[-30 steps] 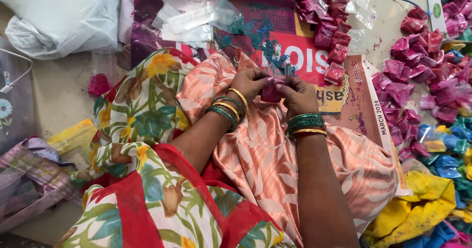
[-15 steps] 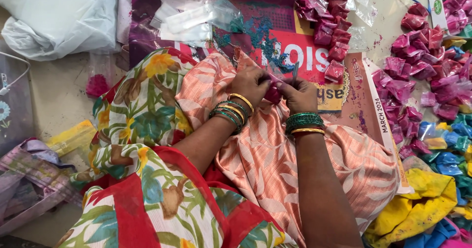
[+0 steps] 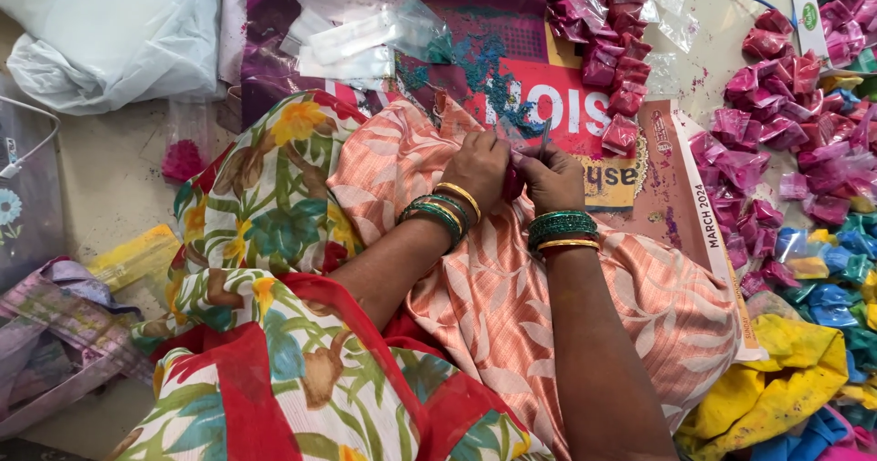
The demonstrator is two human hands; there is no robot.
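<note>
Both hands are found together at the frame's centre, over the peach-patterned cloth (image 3: pixel 512 306) draped across the lap. The left hand (image 3: pixel 475 170) and right hand (image 3: pixel 551 180) are closed, fingertip to fingertip, on one small magenta packet (image 3: pixel 512 185), of which only a sliver is seen between them. A thin clear strip, apparently the packet's plastic neck, is held upright in the right grip.

Against the views half a second and one second back, little displacement is recorded: the hands have stayed in the same place, the left wrist slightly turned, the packet kept pinched throughout. The work on this packet is therefore judged ongoing, not finished.

Filled magenta packets (image 3: pixel 786 132) lie heaped at two to three o'clock; blue packets (image 3: pixel 827 296) at four o'clock. Empty clear sleeves (image 3: pixel 356 45) lie at eleven o'clock on the printed sheet (image 3: pixel 585 114).
</note>
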